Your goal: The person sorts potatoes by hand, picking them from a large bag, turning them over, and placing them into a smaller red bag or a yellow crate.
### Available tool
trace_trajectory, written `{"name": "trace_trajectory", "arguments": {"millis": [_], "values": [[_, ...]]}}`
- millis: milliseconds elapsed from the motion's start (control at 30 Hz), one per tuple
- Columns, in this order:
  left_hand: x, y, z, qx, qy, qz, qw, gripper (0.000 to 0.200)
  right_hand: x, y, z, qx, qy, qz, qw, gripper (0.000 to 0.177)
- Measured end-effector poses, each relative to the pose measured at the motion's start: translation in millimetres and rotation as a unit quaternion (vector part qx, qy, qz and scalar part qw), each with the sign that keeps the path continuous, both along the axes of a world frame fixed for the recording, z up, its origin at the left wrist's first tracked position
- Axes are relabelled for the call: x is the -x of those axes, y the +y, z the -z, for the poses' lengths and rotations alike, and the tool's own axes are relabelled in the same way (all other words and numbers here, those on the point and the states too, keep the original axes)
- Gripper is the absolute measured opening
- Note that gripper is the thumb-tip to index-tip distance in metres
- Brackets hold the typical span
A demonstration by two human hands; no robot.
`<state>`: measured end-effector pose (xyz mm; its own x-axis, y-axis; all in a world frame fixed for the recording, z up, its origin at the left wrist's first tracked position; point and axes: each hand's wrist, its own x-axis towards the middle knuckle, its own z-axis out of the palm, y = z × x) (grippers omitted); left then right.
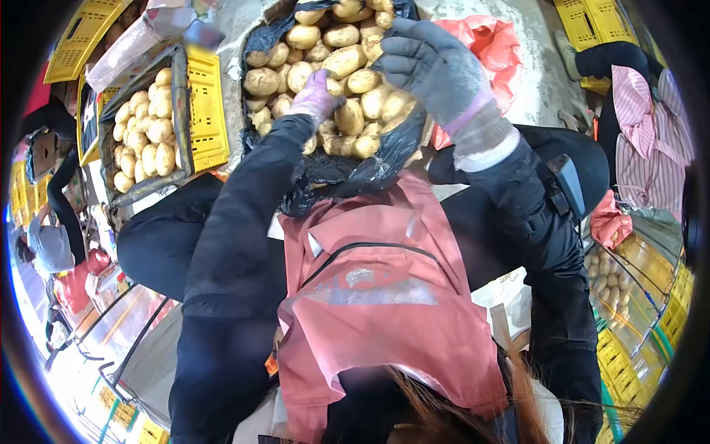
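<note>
In front of me stands a crate lined with black plastic [396, 152], piled with pale yellow potatoes [345, 62]. My left hand [314, 98], in a purple glove, reaches onto the middle of the pile. Its fingers are bent around a small potato [334, 87], which still rests among the others. Over the pile's right edge hovers my right hand [433, 70], in a grey, dirt-marked glove. Those fingers are apart and point left, with nothing seen in them; the palm side is partly hidden.
Left of the pile is a second lined crate of potatoes [148, 140], beside a yellow crate [205, 111]. A red plastic bag [484, 55] lies right of my right hand. People sit at both sides, one in a striped pink garment [651, 140]. More potatoes [610, 285] lie at lower right.
</note>
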<state>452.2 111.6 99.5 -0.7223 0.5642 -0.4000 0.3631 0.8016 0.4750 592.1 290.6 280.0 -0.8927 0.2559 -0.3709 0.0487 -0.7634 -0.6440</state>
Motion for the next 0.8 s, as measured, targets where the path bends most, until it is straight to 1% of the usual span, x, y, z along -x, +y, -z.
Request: {"name": "trace_trajectory", "arguments": {"millis": [33, 67, 100, 167, 200, 233, 267, 300, 333, 367, 400, 433, 467, 500, 533, 567, 600, 633, 667, 700, 733, 767, 800], "values": [[-3, 11, 6, 0.001, 0.020, -0.033, 0.999, 0.071, 0, -1, -3, -0.012, -0.021, 0.013, 1.000, 0.042], [0, 14, 4, 0.031, 0.007, -0.035, 0.999, 0.074, 1, 3, 3, -0.008, -0.005, 0.010, 1.000, 0.042], [8, 10, 11, 0.006, 0.017, -0.002, 1.000, 0.071, 1, 8, 6, -0.009, -0.005, 0.013, 1.000, 0.042], [28, 5, 8, -0.058, -0.150, -0.056, 0.985, 0.074, 1, 15, 13, -0.008, 0.039, 0.010, 0.999, 0.043], [34, 1, 4, -0.141, -0.319, -0.151, 0.925, 0.079, 2, 20, 16, -0.032, 0.034, 0.003, 0.999, 0.046], [22, 1, -52, -0.182, -0.369, -0.181, 0.893, 0.083, -2, 19, 16, -0.028, 0.033, 0.007, 0.999, 0.046], [8, 6, -90, -0.193, -0.332, -0.216, 0.898, 0.065, -8, 15, 13, -0.093, -0.011, 0.035, 0.995, 0.048], [5, 5, -106, -0.234, -0.322, -0.197, 0.896, 0.067, -13, 10, 9, -0.158, -0.055, 0.059, 0.984, 0.050], [3, 2, -137, -0.240, -0.360, -0.151, 0.889, 0.067, -11, 3, 3, -0.168, -0.153, 0.035, 0.973, 0.045], [2, 0, -158, -0.247, -0.397, -0.104, 0.878, 0.067, -12, 2, 4, -0.166, -0.154, 0.033, 0.974, 0.045], [5, -4, -158, -0.252, -0.394, -0.105, 0.877, 0.065, -13, 2, 6, -0.029, -0.146, 0.018, 0.989, 0.043], [14, -7, -157, -0.259, -0.389, -0.106, 0.878, 0.063, -13, 2, 10, 0.107, -0.133, 0.001, 0.985, 0.043], [23, -11, -142, -0.194, -0.272, -0.067, 0.940, 0.061, -17, 0, 16, 0.068, -0.049, -0.016, 0.996, 0.050], [28, -22, -117, -0.126, -0.224, -0.075, 0.963, 0.058, -22, -1, 22, 0.033, 0.041, -0.027, 0.998, 0.062], [31, -25, -88, 0.026, -0.122, 0.054, 0.991, 0.058, -26, -3, 28, 0.005, 0.129, -0.032, 0.991, 0.074], [31, -31, -64, 0.179, -0.017, 0.180, 0.967, 0.057, -31, 3, 34, -0.198, 0.166, -0.040, 0.965, 0.076], [11, -37, -56, 0.231, -0.008, 0.204, 0.951, 0.050, -37, 8, 39, -0.390, 0.182, -0.015, 0.902, 0.077], [-10, -44, -51, 0.282, 0.000, 0.231, 0.931, 0.043, -36, 15, 39, -0.685, 0.127, 0.033, 0.717, 0.074], [-18, -50, -29, 0.305, 0.008, 0.236, 0.923, 0.041, -33, 14, 40, -0.562, 0.142, 0.009, 0.815, 0.078], [-32, -50, -8, 0.306, 0.005, 0.229, 0.924, 0.040, -32, 9, 45, -0.422, 0.164, -0.028, 0.891, 0.081], [-46, -48, 13, 0.308, 0.006, 0.215, 0.927, 0.038, -35, 7, 50, -0.319, 0.096, -0.032, 0.942, 0.082], [-49, -50, 25, 0.311, 0.009, 0.193, 0.930, 0.037, -39, 8, 31, -0.477, 0.192, -0.102, 0.851, 0.075], [-45, -47, 39, 0.315, 0.015, 0.171, 0.933, 0.037, -35, 10, 34, -0.163, 0.147, -0.159, 0.963, 0.063]]}}
